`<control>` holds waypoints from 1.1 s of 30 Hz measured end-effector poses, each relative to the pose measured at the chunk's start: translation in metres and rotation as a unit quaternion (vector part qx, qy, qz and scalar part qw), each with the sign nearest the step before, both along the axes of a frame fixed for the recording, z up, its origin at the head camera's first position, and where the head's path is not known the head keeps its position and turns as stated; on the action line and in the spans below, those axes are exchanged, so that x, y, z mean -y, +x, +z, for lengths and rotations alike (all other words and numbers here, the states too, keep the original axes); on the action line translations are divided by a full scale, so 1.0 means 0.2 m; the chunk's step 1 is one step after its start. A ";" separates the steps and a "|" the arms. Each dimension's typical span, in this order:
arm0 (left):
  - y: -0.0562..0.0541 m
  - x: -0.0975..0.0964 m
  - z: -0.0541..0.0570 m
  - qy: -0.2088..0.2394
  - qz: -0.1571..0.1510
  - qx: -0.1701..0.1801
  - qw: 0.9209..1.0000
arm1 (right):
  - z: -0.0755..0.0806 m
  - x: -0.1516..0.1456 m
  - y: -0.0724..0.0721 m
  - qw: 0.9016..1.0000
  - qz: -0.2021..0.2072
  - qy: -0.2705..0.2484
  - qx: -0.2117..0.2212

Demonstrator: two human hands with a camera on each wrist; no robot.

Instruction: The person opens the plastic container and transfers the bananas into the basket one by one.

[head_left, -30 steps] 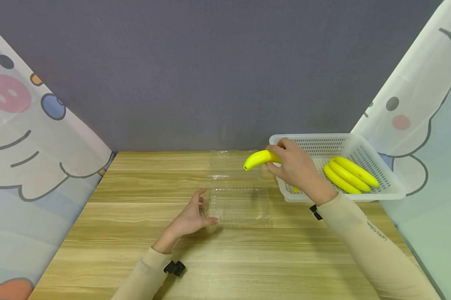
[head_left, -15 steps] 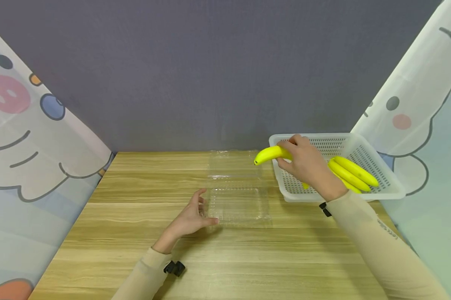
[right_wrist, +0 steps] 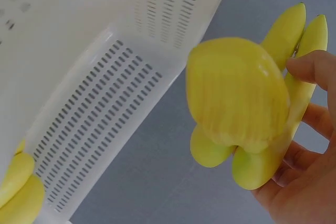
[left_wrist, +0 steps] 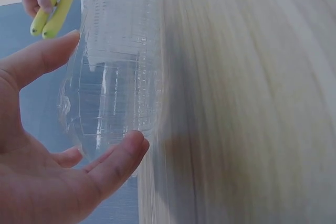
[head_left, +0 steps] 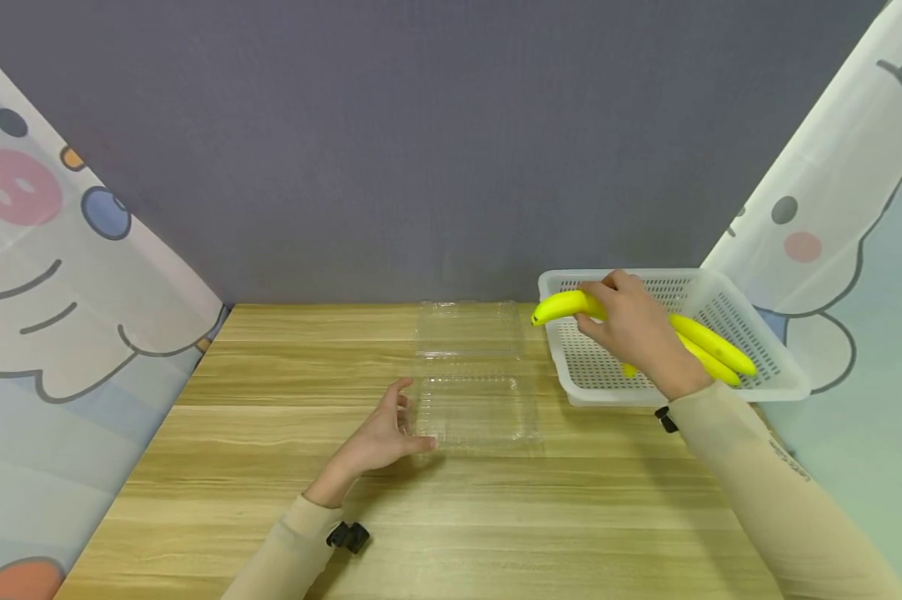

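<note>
My right hand [head_left: 634, 329] grips a bunch of yellow bananas [head_left: 571, 306] above the left part of a white perforated basket [head_left: 792, 387]. From the right wrist view, the bunch's thick stem end [right_wrist: 236, 93] faces the camera, with the fingers round its side. On the table lies a clear plastic clamshell box [head_left: 477, 408], its lid [head_left: 469, 329] folded back flat toward the wall. My left hand [head_left: 372, 433] holds the box at its left side, thumb at the near corner and fingers farther back, as the left wrist view [left_wrist: 113, 90] also shows around the plastic wall.
More bananas [head_left: 714, 343] lie in the right part of the basket, partly covered by my right hand and wrist. A grey wall [head_left: 451, 150] rises behind the wooden table [head_left: 271, 400]. Printed cartoon curtains [head_left: 83, 275] flank both sides.
My right hand has moved to the right with the bananas, from near the box's lid to over the basket. My left hand and the box have stayed in place.
</note>
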State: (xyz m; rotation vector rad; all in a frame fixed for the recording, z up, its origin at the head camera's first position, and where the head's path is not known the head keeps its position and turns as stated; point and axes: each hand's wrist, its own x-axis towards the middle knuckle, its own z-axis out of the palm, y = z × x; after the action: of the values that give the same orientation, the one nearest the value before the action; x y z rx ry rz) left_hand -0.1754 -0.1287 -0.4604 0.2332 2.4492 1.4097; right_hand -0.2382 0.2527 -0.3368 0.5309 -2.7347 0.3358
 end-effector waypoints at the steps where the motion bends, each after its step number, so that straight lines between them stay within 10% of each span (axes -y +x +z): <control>1: 0.00 0.00 0.00 0.000 0.000 0.000 1.000 | 0.00 -0.01 0.00 1.000 -0.003 -0.001 0.002; 33: 0.00 0.00 0.01 0.003 0.002 0.007 1.000 | -0.08 -0.28 -0.04 0.993 -0.089 0.011 0.081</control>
State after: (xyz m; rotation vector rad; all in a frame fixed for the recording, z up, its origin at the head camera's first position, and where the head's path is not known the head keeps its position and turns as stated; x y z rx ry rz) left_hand -0.1747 -0.1286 -0.4591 0.2189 2.4360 1.4152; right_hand -0.2459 0.3087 -0.3538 0.2710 -2.9198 0.3162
